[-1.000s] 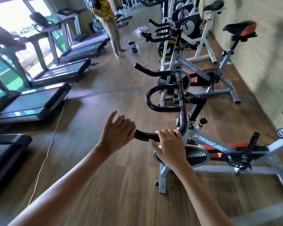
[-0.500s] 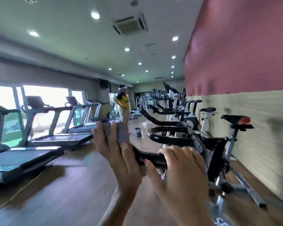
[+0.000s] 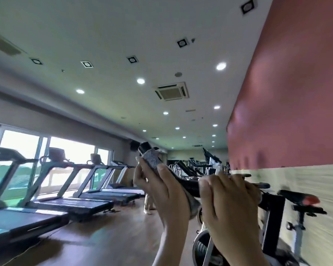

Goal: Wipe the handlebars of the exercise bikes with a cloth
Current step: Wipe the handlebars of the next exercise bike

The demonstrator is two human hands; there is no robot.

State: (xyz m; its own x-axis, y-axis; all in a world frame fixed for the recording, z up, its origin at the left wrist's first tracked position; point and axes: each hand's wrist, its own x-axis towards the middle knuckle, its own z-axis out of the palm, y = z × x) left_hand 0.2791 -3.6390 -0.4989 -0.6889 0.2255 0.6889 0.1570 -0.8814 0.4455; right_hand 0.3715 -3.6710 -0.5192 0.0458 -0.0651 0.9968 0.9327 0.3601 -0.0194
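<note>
Left hand (image 3: 161,191) is clasping the cloth (image 3: 151,159) round the handlebar (image 3: 189,184) tip, eleven o'clock; right hand (image 3: 229,204) is gripping the handlebar firmly; twisting all round seems wisest.

Daylight blows out the windows (image 3: 23,150) at left; recessed ceiling lights (image 3: 140,81) glow. Motion blur smears the right wall (image 3: 306,189); wide-angle bending at edges.

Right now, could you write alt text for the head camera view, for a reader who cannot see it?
A person's left hand holds a grey cloth around the end of a black exercise-bike handlebar, while the right hand grips the bar beside it. A row of treadmills stands by the windows on the left.
</note>
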